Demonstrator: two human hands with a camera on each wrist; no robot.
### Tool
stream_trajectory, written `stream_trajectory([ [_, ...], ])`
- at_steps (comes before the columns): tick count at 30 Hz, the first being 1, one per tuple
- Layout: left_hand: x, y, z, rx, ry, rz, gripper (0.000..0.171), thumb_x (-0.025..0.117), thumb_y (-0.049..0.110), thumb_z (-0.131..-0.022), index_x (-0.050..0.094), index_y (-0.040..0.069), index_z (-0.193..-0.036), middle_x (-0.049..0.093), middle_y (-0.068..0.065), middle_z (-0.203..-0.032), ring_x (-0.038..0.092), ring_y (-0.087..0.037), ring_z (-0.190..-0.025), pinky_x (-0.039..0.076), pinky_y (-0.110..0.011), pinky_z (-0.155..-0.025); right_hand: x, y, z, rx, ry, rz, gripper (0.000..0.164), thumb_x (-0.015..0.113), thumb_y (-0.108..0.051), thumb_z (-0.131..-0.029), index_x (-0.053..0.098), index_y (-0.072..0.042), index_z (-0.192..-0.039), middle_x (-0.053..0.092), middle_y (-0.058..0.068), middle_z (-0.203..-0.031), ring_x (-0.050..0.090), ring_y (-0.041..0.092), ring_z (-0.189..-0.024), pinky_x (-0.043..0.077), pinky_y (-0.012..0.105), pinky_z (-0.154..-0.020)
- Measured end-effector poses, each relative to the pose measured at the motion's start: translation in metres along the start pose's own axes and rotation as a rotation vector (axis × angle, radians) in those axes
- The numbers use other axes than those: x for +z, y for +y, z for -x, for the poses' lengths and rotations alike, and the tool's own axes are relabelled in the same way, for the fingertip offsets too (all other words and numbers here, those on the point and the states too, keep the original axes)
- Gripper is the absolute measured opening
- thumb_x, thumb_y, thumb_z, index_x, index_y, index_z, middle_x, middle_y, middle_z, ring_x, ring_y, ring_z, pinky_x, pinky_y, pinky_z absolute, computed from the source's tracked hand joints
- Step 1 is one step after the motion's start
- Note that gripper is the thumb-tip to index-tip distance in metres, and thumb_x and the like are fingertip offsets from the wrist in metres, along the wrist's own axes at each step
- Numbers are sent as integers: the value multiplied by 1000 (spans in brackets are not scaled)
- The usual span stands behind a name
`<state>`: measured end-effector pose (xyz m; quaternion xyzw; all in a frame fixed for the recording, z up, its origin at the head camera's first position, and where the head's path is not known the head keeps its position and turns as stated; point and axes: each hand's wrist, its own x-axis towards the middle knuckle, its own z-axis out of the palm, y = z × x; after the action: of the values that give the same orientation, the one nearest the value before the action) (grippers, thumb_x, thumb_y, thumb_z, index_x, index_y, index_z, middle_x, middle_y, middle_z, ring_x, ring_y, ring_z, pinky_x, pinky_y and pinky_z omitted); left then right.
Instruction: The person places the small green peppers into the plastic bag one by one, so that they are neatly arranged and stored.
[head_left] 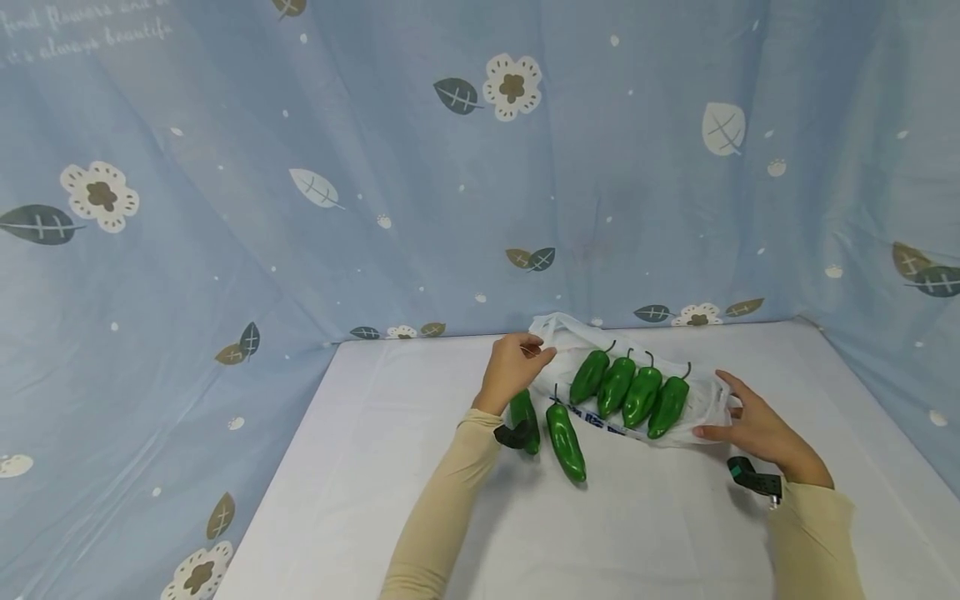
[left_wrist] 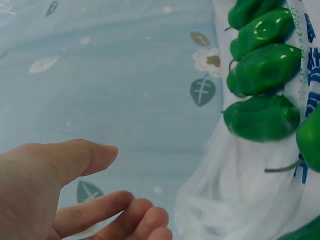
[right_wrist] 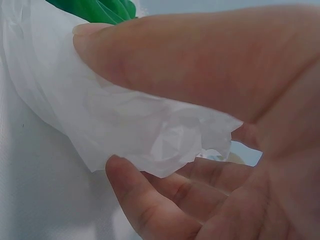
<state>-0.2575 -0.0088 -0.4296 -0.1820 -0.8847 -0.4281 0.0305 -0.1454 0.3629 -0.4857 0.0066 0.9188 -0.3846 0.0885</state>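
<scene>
Several green peppers [head_left: 617, 387] lie side by side on a white plastic bag [head_left: 693, 427] with blue print, stems pointing away. Two longer green peppers rest left of them: one upright-lying pepper [head_left: 566, 443] near the bag's front edge, another [head_left: 524, 417] partly hidden by the left wrist's black device. My left hand [head_left: 512, 371] hovers by the bag's left end, thumb and fingers apart; in the left wrist view nothing lies between them. At the bag's right end is my right hand [head_left: 761, 429], its thumb and fingers spread around the crumpled plastic [right_wrist: 135, 120], fingertips well apart.
A white tabletop [head_left: 637, 533] extends toward me below the bag. Behind and at both sides hangs a blue cloth [head_left: 420, 167] printed with flowers and leaves. A black device [head_left: 753, 482] is worn on the right wrist.
</scene>
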Motion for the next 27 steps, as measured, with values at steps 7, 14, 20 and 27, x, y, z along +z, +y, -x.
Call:
stream_trajectory([
  [7,-11,-8,11,-32,52,20,38,73,34,-97,75,5,-121,76,-11,-107,73,-24,-97,61,-36,-83,0,2,0,-2,-1,-4,120,84,-34,-86,0,8,-162,14,49,-158,36,74,-131,52,70,-93],
  [14,-17,-17,24,-79,102,65,36,74,33,-96,76,6,-119,76,-10,-100,74,-25,-95,61,-39,-84,1,2,1,-14,-2,-18,119,84,-33,-86,0,7,-162,12,49,-159,34,75,-131,52,70,-93],
  [20,-18,-27,37,-124,139,94,35,75,33,-95,77,6,-117,77,-10,-99,75,-26,-95,61,-41,-84,2,4,-1,-6,-1,-4,120,84,-34,-86,0,6,-162,13,48,-159,36,74,-131,52,70,-93],
  [27,-19,-33,47,-162,171,119,37,76,34,-94,77,5,-117,78,-10,-98,75,-26,-95,60,-42,-84,1,4,-2,17,-11,-14,121,83,-35,-87,-2,5,-163,11,48,-159,34,74,-132,51,71,-94],
])
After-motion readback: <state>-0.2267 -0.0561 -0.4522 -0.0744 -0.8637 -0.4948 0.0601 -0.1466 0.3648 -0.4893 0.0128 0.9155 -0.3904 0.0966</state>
